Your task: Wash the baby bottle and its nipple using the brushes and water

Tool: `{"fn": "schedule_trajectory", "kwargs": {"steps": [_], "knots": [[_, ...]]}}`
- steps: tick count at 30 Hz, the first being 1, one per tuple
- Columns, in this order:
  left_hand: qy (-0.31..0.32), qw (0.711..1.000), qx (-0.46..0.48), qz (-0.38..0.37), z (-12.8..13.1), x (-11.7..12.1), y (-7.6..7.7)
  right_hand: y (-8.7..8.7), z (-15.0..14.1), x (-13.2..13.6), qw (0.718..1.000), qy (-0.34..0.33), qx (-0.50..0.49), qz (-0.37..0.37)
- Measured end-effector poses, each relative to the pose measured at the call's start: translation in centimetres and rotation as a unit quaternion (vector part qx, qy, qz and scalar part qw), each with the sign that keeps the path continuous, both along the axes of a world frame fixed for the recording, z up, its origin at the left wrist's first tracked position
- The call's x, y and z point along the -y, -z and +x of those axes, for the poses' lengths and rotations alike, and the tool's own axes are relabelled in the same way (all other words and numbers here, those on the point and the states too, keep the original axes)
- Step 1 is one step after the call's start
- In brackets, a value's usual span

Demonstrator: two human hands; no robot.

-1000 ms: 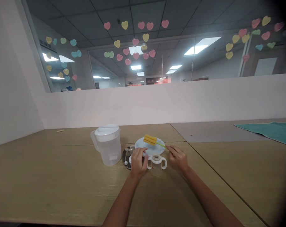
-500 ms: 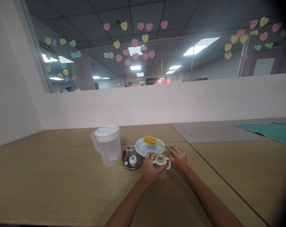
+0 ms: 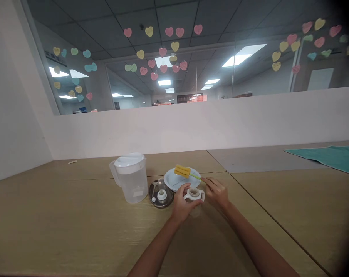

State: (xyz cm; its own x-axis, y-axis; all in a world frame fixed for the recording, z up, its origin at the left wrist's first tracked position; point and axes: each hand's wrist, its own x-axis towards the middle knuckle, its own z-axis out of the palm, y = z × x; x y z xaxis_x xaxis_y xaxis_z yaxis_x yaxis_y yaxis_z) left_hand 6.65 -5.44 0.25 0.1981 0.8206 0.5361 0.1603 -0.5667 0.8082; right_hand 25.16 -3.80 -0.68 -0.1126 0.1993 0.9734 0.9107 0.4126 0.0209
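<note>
My left hand (image 3: 182, 202) is closed round a clear baby bottle (image 3: 195, 193) with a white two-handled collar, its open mouth facing up. Between the fingers of my right hand (image 3: 217, 192) is the thin green handle of a sponge bottle brush (image 3: 182, 171). The brush's yellow sponge head points left, over a pale plate (image 3: 170, 183). Left of the bottle, a round metal tray (image 3: 155, 203) carries a white bottle collar with a teat (image 3: 162, 196), a clear cap (image 3: 161, 182) and a straw piece with a white end (image 3: 154, 199).
A lidded translucent pitcher (image 3: 134, 184) stands left of the tray. A teal cloth (image 3: 333, 157) lies at the far right, past a grey mat (image 3: 258, 161). A white wall (image 3: 163, 129) with a window above it bounds the table (image 3: 76, 223) at the back.
My left hand has shifted the bottle slightly left, a little away from my right hand. The brush stays over the plate in nearly the same place.
</note>
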Motion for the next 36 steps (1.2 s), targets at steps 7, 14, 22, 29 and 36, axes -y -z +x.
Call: {"fn": "schedule_trajectory", "kwargs": {"steps": [7,14,22,29,36], "knots": [[0.056,0.998,0.011,-0.018,-0.4,0.4,-0.1,0.0,0.0,0.0,1.0,-0.004,0.0,-0.007],[0.044,0.998,-0.043,0.008,-0.8,0.3,-0.5,-0.2,-0.1,0.2,1.0,0.002,0.001,-0.002],[0.084,0.994,-0.055,-0.048,-0.7,0.3,-0.6,0.1,0.1,-0.1,1.0,0.005,0.002,-0.007],[0.216,0.969,-0.026,-0.121,-1.1,0.0,-0.6,0.0,0.0,0.1,1.0,0.007,0.0,-0.013],[0.278,0.942,-0.002,-0.186,-1.1,-0.4,-0.7,-0.2,-0.1,0.1,1.0,0.014,-0.01,-0.004]]}}
